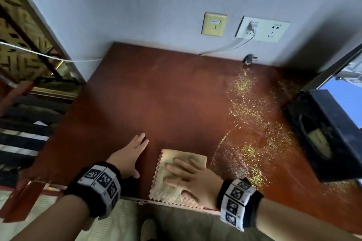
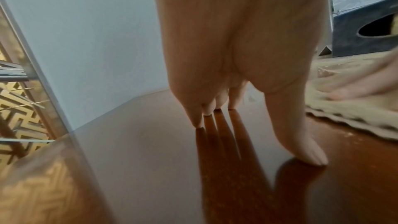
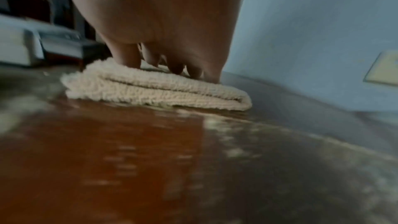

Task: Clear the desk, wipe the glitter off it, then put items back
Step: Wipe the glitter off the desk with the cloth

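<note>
The right hand lies flat, fingers spread, pressing a folded beige cloth at the desk's six o'clock edge. The left hand, at the cloth's nine o'clock, rests straight fingertips on bare wood. Glitter scatters toward three o'clock, apparently reaching the dark tissue box.

No text reads clearly; the small blue label on the yellow wall plate at 12 o'clock is too blurred.

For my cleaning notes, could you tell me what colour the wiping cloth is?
The cloth is cream-beige, shown best in the right wrist view.
</note>
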